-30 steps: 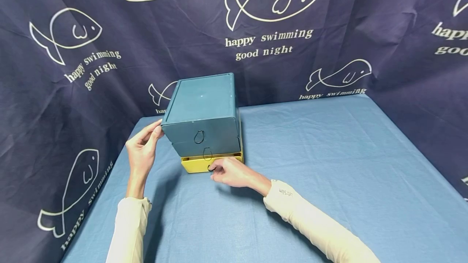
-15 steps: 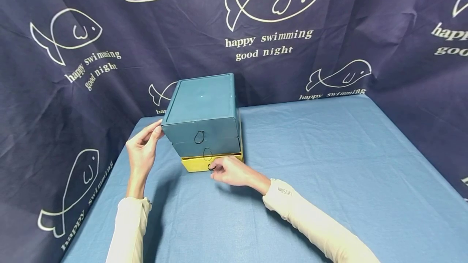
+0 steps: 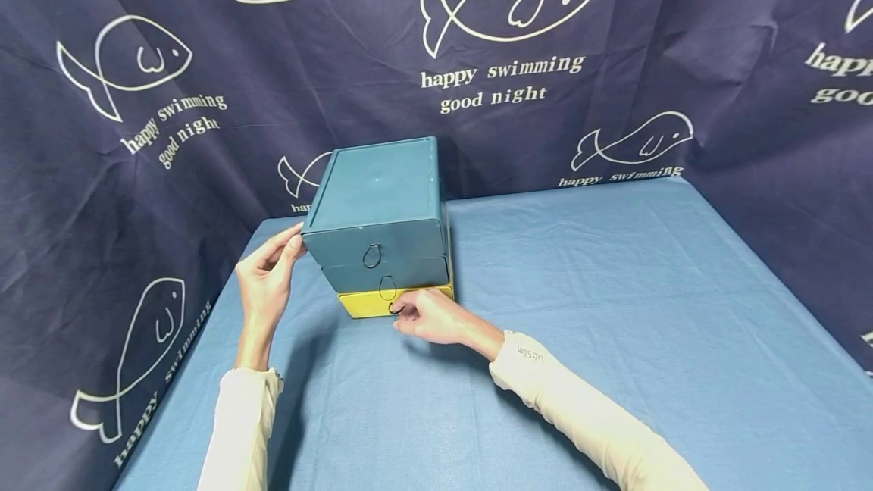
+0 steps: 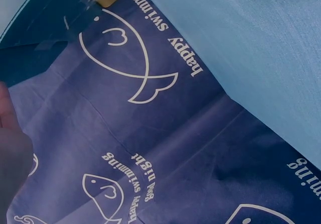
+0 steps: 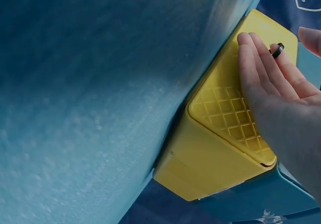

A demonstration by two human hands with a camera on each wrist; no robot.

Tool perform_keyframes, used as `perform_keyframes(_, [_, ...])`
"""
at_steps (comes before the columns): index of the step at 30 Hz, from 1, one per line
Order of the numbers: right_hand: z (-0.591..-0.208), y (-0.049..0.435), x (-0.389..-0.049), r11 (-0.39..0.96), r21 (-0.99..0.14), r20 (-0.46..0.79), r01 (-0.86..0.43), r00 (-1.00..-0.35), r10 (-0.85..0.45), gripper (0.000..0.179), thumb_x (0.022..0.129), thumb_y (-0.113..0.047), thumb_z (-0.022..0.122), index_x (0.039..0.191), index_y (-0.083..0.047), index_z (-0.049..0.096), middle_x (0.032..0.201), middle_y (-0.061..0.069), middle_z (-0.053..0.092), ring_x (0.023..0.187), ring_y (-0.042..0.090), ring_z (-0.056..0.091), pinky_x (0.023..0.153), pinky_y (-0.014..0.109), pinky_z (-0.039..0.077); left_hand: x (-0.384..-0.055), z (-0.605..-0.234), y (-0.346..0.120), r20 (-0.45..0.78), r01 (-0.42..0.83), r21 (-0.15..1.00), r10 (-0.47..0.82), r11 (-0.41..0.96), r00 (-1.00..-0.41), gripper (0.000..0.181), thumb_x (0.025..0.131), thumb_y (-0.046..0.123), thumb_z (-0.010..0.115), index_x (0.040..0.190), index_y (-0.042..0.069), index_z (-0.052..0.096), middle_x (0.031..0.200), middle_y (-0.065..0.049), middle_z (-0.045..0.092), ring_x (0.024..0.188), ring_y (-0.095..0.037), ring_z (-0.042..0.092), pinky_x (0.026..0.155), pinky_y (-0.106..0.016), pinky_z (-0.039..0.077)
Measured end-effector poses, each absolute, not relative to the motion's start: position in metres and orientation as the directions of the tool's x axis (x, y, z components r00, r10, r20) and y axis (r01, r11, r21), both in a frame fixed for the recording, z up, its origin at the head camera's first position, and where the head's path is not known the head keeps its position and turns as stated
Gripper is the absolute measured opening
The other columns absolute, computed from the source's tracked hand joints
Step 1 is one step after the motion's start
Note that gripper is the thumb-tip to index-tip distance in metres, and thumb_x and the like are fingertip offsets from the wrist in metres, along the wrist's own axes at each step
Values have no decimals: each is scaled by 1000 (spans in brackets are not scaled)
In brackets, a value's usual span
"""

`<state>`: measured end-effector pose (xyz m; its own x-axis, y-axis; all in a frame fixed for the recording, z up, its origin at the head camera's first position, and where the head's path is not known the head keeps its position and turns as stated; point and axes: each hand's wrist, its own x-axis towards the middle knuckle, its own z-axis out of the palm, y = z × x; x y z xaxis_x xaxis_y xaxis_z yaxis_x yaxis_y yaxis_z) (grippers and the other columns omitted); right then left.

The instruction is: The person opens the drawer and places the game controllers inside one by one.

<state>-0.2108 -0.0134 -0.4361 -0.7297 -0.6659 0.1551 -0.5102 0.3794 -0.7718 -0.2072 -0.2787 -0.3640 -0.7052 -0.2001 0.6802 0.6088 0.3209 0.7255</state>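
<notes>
A stack of drawer boxes stands on the blue cloth, with two teal drawers above a yellow drawer. Each drawer front has a dark loop pull. My left hand rests its fingertips on the teal box's left front corner; its fingers show only at the left edge of the left wrist view. With fairly straight fingers, my right hand presses the yellow front, a finger at the black loop. The right wrist view shows the yellow front almost flush with its case, the thumb standing away from it.
The blue cloth covers the table around the stack. Dark blue curtains with white fish prints and lettering hang behind it and at both sides. The stack stands near the back left, close to the curtain.
The yellow drawer has slid back from slightly ajar to nearly flush under the teal boxes. My right hand has moved a little toward the stack with it; the left hand has stayed in place.
</notes>
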Motion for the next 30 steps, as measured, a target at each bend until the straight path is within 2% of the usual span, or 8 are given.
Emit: perform_keyframes(30, [-432, -14, -211, 418, -754, 136, -506, -743, -655, 26, 95, -10, 73, 119, 1, 73, 104, 7, 76, 94, 16, 71, 83, 26, 55, -206, -364, -279, 679, 612, 727, -191, 310, -709, 23, 97, -2, 70, 119, -7, 74, 92, 7, 77, 79, -4, 73, 78, -18, 54])
